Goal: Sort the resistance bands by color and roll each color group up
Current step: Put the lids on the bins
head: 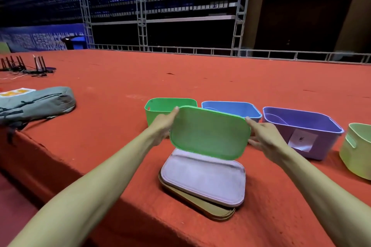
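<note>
Above lilac lid, both hands grip green lid edges.

Green bin: open-topped, upright on the red surface, with a handle slot in its left end.
Green lid: rounded rectangle, tilted with its far edge raised, in the air just in front of the green bin, gripped at its ends by the left hand and right hand.
Blue bin: upright, open, just right of the green bin.
Purple bin: upright, open, farther right, with a white paper label on its front wall.
Yellow-green bin: farthest right of the green bin, cut by the frame edge.
Lilac lid: flat, in front of the green bin, lying askew on the tan lids.
Tan lids: flat stack, with the near corner showing.
</note>
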A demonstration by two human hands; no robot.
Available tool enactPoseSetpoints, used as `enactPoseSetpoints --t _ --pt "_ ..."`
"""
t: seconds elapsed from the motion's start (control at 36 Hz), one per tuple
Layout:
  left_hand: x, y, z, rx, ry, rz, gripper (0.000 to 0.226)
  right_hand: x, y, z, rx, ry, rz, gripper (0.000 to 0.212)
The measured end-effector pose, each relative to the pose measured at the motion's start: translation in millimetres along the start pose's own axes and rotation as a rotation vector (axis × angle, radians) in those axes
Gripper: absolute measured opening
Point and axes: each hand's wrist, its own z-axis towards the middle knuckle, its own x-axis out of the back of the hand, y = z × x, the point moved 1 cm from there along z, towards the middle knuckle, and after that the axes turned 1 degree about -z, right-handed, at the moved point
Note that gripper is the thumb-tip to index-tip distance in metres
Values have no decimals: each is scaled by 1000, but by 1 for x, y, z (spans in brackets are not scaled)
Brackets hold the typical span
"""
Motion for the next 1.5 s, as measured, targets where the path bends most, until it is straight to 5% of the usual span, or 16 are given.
enactPoseSetpoints --t 0.14,0.22,0.31,0.42,0.53,0.58,0.69,0.81,1.0,1.08,1.25,1.5 --pt "1 7 7 -88 128 -142 37 9 -8 14 87 114 66 38" --pt "1 12 3 -139 41 -82 58 15 -11 15 139 121 -17 28" --pt "6 10 6 -136 8 -94 9 21 -11 18 140 26 -67 40" --pt "19 8 16 -151 -68 -28 58 26 -10 29 159 -112 -251 68" --pt "29 8 31 -198 -152 136 72 22 -13 38 134 -301 -325 34" --pt "35 8 40 -225 -171 179 75 19 -15 45 141 -366 -390 28" --pt "45 15 59 -276 -201 268 81 4 -19 68 194 -335 -534 71" --pt "62 26 86 -300 -173 339 81 -17 -31 101 225 -286 -595 60" --pt "93 41 138 -302 -105 424 79 -70 -36 170 270 -252 -667 70" --pt "106 38 162 -293 -72 466 81 -92 -33 191 255 -229 -669 54" --pt "126 26 199 -239 -67 510 84 -126 -15 234 220 -256 -693 103" --pt "142 10 222 -183 -77 613 106 -156 -3 259 174 -277 -727 92"
